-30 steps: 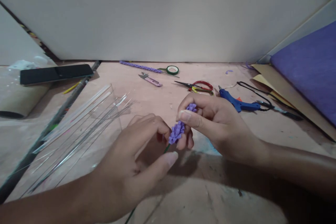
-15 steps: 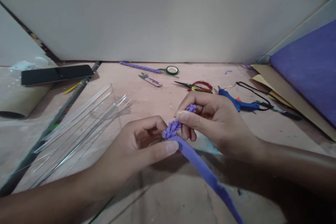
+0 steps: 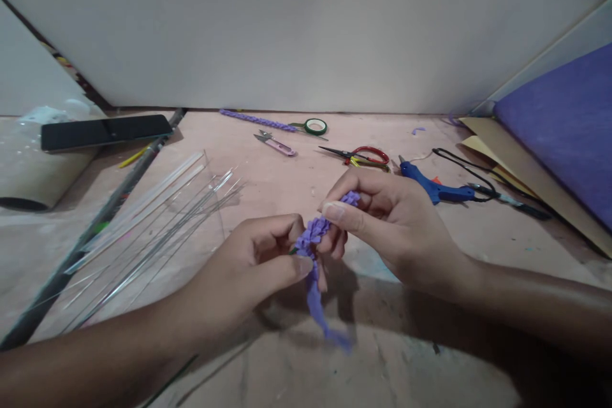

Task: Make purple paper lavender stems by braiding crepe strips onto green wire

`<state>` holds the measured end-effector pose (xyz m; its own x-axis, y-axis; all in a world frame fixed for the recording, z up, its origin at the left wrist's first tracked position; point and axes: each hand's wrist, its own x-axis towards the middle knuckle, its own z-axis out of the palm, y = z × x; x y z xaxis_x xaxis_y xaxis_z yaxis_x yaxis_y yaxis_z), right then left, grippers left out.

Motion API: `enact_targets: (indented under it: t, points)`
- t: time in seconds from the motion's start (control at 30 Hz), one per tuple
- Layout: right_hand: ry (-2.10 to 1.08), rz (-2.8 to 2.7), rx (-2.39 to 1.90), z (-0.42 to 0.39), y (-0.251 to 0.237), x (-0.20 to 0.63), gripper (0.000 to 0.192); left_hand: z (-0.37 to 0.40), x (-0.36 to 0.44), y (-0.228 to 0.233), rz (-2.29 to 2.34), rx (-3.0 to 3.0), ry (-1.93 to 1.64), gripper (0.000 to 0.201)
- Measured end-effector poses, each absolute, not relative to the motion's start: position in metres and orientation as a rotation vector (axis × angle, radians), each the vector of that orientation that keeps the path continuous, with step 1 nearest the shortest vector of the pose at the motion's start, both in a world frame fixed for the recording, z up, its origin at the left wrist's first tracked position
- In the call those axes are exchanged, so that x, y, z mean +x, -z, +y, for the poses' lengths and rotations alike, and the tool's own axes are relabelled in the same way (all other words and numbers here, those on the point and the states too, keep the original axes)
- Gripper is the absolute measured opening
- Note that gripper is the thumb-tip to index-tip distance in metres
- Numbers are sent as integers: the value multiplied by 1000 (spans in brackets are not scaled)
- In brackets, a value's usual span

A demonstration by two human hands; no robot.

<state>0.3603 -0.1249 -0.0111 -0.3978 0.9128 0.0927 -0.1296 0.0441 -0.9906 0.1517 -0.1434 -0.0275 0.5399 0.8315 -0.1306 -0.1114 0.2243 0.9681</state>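
Fingers of our right hand [image 3: 382, 223] pinch the top of the purple flower [image 3: 315, 234] just above the table [image 3: 287, 185], steadying it, while our left hand [image 3: 243, 274] clamps the loose purple strip [image 3: 318, 306] against the stem so the winding holds tight.

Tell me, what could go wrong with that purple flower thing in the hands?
The loose purple strip dangles below the left hand; if the thumb slips, the wound purple flower might unwind. The right hand pinches only its tip, so it could twist loose. Thin wires lying nearby might poke an arm.
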Motion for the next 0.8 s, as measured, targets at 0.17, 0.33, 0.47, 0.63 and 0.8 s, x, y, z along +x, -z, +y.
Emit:
enact_targets:
  t: [0.17,0.33,0.47,0.63,0.8]
  points:
    - [-1438,-1442,-889,-120,14,360,32,-146,149,34,798,964,-685,22]
    - [-1405,-1422,-910,-115,17,360,37,-143,150,30,767,972,-660,23]
    - [-1389,-1424,-897,-114,20,361,35,-143,148,27,836,982,-627,21]
    - [-1230,-1544,-886,-113,19,363,21,-144,147,27,895,998,-646,24]
    - [-1059,-1763,-919,-110,13,368,12,-144,150,29,897,983,-675,32]
